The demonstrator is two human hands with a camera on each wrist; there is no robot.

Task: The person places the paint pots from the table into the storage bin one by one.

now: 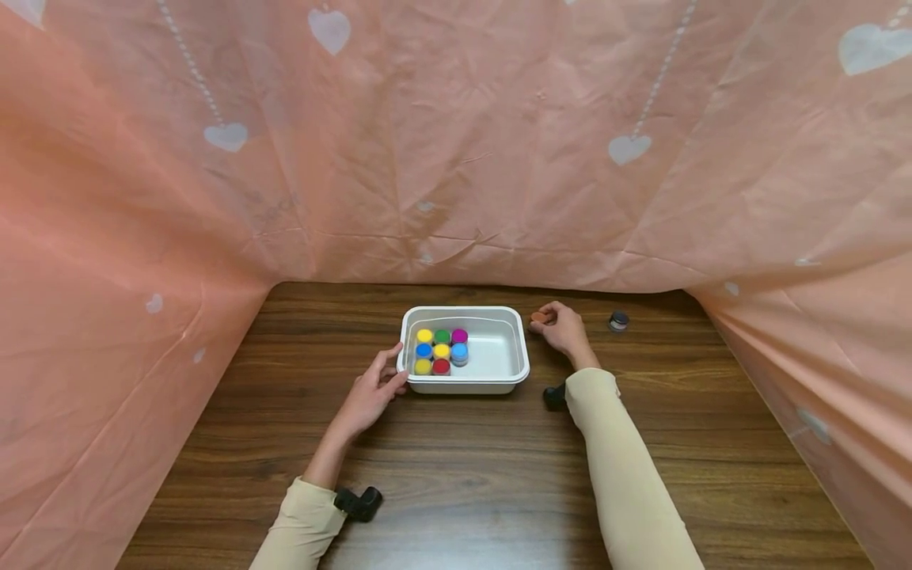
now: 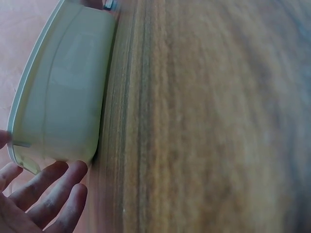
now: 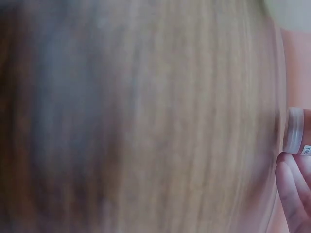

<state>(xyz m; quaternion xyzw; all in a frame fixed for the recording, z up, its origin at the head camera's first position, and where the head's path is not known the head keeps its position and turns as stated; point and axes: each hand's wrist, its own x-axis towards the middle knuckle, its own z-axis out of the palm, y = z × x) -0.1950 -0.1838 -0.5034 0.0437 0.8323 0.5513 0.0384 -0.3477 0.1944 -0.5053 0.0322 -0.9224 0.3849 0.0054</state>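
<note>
A white plastic tray (image 1: 499, 386) stands on the table with several small jars in its left part. Their lids include a yellow lid (image 1: 424, 336), a green lid (image 1: 442, 336), a purple lid (image 1: 459, 336) and a red lid (image 1: 441, 367). My left hand (image 1: 374, 388) holds the tray's front-left corner, its fingers against the outer end wall in the left wrist view. Just right of the tray, my right hand (image 1: 564, 328) pinches a small orange paint jar (image 3: 295, 131), whose clear rim and small label show in the right wrist view.
A dark-lidded jar (image 1: 618, 321) stands on the wooden table (image 1: 463, 467) to the right of my right hand. A pink curtain (image 1: 456, 158) with white hearts hangs behind the table and along both sides.
</note>
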